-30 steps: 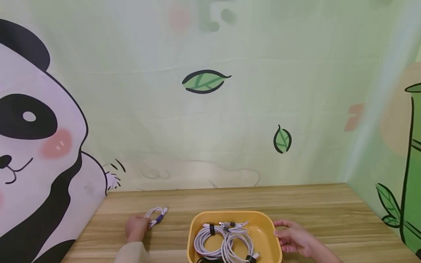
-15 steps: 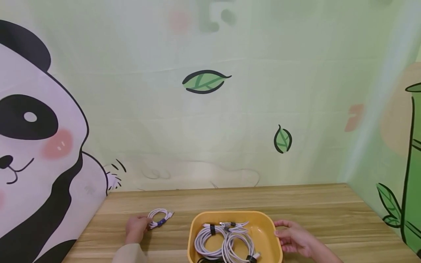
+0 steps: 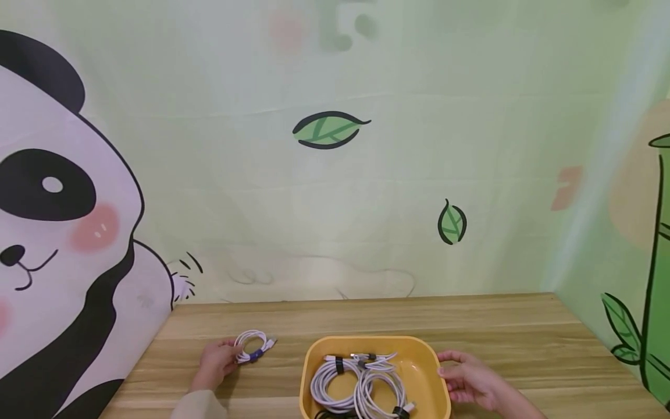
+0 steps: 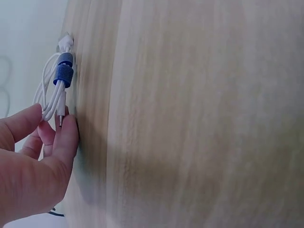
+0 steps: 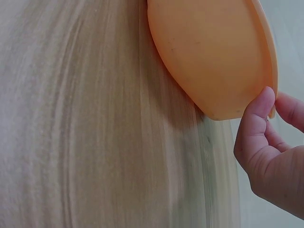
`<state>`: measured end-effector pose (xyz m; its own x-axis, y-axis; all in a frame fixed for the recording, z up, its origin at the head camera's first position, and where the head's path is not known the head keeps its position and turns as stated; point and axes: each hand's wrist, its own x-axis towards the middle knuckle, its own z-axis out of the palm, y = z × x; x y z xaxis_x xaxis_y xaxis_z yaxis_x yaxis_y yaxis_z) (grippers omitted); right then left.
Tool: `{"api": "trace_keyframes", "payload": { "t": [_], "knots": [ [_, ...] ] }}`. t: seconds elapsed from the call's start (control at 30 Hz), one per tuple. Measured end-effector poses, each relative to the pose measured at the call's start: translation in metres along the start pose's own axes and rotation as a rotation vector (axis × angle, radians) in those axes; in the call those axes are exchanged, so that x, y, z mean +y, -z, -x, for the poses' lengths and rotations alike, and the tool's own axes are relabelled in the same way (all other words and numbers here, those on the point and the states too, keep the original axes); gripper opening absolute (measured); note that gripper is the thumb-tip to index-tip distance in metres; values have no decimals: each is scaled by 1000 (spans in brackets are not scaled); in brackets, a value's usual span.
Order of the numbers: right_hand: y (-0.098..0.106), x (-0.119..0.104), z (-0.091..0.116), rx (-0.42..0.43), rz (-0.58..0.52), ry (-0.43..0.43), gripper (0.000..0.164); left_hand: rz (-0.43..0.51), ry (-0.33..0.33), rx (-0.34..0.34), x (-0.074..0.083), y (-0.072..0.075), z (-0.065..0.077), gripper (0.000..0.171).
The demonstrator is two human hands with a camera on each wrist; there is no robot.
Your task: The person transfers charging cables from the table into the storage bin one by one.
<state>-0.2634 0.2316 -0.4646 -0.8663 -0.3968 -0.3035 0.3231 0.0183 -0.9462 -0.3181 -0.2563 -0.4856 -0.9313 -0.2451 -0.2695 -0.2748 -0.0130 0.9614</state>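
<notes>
On the left of the head view, my left hand (image 3: 213, 362) pinches a coiled white cable (image 3: 252, 345) at its near end. A blue strap (image 4: 63, 73) binds this coil, and in the left wrist view a metal plug tip points down by the fingers. To the right, a yellow plastic bin (image 3: 426, 396) stands on the table, its near end cut off by the frame. My right hand (image 3: 470, 379) grips the bin's right rim; the right wrist view shows thumb and finger on either side of that rim (image 5: 271, 57).
Inside the bin lie several coiled white cables (image 3: 335, 387) with black straps, and a black cable (image 3: 335, 414) at the near end. The wooden table (image 3: 502, 320) meets a printed cloth backdrop (image 3: 366, 233) at its back edge.
The coiled white cable has turned slightly in my left hand and shifted a little to the right. My right hand and the bin hold their places.
</notes>
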Motion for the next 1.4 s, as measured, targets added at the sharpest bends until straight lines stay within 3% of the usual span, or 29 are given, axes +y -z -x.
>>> {"api": "trace_keyframes", "payload": {
  "t": [0.53,1.4],
  "knots": [
    [-1,-1,1,2,-16,-9,45,39,-58,-72,-4,4,2,24],
    [1,0,1,-22,-15,-8,42,63,-124,-138,6,-4,5,38]
  ]
}}
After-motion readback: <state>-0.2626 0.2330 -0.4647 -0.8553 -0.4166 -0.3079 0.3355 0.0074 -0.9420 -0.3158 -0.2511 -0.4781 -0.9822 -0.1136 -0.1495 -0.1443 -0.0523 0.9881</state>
